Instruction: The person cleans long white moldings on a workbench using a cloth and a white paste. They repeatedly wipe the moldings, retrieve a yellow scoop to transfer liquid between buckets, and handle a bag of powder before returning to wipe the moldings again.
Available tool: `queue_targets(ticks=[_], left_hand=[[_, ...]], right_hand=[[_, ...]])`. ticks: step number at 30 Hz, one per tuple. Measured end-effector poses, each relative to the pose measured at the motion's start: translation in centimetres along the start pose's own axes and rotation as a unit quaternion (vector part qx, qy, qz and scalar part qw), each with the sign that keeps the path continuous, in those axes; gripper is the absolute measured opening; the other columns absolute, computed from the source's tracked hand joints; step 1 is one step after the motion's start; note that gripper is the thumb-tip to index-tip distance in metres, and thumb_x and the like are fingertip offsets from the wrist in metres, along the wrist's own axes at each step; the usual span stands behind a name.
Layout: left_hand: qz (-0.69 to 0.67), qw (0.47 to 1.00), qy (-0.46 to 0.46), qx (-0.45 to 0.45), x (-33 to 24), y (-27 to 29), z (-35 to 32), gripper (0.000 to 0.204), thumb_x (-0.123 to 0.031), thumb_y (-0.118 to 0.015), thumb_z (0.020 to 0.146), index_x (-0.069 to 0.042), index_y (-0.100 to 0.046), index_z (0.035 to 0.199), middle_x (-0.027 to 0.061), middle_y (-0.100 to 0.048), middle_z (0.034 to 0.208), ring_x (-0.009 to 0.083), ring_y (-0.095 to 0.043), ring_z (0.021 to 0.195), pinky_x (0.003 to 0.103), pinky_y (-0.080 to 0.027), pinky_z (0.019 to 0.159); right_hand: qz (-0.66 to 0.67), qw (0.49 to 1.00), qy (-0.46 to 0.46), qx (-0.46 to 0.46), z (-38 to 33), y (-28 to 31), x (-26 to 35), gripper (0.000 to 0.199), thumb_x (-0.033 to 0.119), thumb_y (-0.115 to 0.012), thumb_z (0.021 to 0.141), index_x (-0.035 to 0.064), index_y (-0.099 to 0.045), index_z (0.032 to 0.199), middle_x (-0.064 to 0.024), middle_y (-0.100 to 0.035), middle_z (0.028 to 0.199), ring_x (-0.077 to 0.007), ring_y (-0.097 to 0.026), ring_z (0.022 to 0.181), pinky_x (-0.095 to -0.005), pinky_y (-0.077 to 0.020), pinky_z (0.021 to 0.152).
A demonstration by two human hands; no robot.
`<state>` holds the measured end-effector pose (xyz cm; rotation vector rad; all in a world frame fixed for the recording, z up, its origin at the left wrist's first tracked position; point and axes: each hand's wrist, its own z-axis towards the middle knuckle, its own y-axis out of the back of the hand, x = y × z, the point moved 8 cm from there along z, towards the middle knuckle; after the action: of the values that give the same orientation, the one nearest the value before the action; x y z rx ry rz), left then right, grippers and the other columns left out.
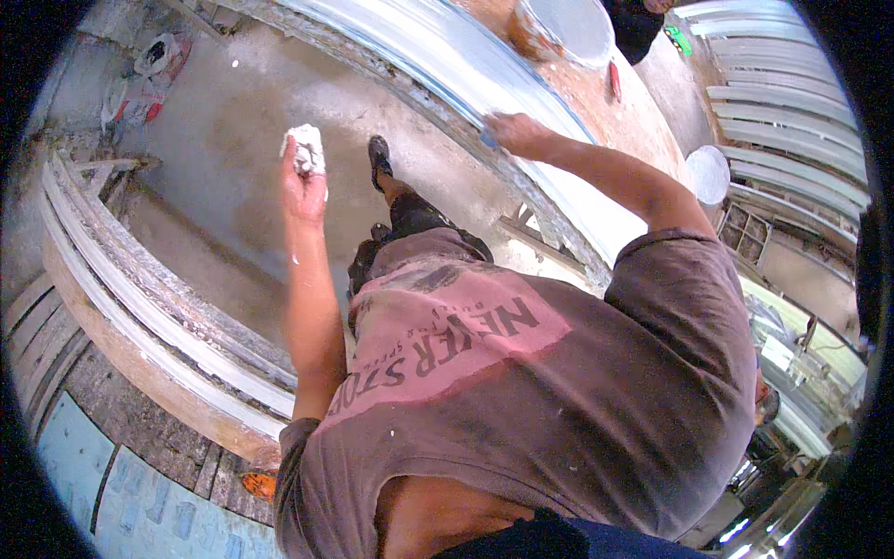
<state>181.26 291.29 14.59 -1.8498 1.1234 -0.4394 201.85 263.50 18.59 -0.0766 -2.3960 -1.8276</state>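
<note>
I see my left hand (303, 182) raised in front of me, fingers closed around a lump of white putty (305, 149) that sits at the fingertips, above the grey concrete floor (223, 121). My right hand (517, 133) reaches out to the long white moulding strips (484, 70) on the workbench, fingers curled onto a small blue tool (488, 140) pressed against the strip's edge. A round white bucket (563, 28) stands further along the bench. 1 dark shoe (379, 158) shows on the floor below.
</note>
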Motion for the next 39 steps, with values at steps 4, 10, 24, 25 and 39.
queue_targets(ticks=[4,10,24,25,39], left_hand=[[0.009,0.998,0.06,-0.013,5.5,1.7,-5.1,0.02,-0.003,-0.062,0.085,0.003,-0.059,0.104,0.0132,-0.063,0.106,0.024,-0.06,0.1,0.037,-0.049,0.094],[0.046,0.995,0.076,0.041,9.9,4.5,-8.3,0.025,-0.006,-0.061,0.086,0.003,-0.058,0.109,0.0128,-0.061,0.113,0.0228,-0.058,0.104,0.034,-0.047,0.097],[0.074,0.993,0.085,0.047,27.0,7.2,-17.5,0.027,-0.006,-0.06,0.087,0.005,-0.056,0.111,0.0156,-0.06,0.114,0.0254,-0.059,0.105,0.035,-0.048,0.094],[0.068,0.992,0.099,0.047,29.2,7.3,-18.4,0.027,-0.006,-0.06,0.087,0.005,-0.056,0.112,0.0156,-0.06,0.114,0.0254,-0.059,0.105,0.035,-0.048,0.094],[0.216,0.952,0.214,0.037,50.8,7.8,-28.2,0.023,-0.006,-0.061,0.086,0.003,-0.057,0.107,0.0147,-0.063,0.105,0.0246,-0.061,0.099,0.037,-0.049,0.092]], right_hand=[[-0.04,0.998,-0.003,0.042,-13.5,-6.5,2.6,0.019,0.003,-0.056,0.072,-0.0042,-0.055,0.089,-0.0176,-0.052,0.108,-0.0303,-0.058,0.094,-0.0351,-0.0545,0.073],[-0.046,0.991,-0.082,0.09,-30.5,-11.2,7.2,0.031,0.008,-0.055,0.072,-0.0036,-0.057,0.101,-0.0178,-0.05,0.122,-0.0265,-0.055,0.105,-0.0323,-0.0528,0.08],[-0.013,0.973,-0.189,0.131,-61.2,-21.7,14.6,0.032,0.011,-0.054,0.076,0.001,-0.058,0.106,-0.0173,-0.049,0.126,-0.0264,-0.054,0.106,-0.0355,-0.0506,0.084],[0.001,0.968,-0.199,0.151,-63.7,-22.9,15.1,0.032,0.01,-0.053,0.077,0.0015,-0.058,0.107,-0.0181,-0.049,0.127,-0.0267,-0.054,0.108,-0.0366,-0.0503,0.085],[0.119,0.827,-0.544,0.072,-81.8,-30.9,22.8,0.022,0.023,-0.054,0.084,0.0056,-0.062,0.096,-0.0154,-0.06,0.093,-0.033,-0.062,0.085,-0.0429,-0.0518,0.068]])
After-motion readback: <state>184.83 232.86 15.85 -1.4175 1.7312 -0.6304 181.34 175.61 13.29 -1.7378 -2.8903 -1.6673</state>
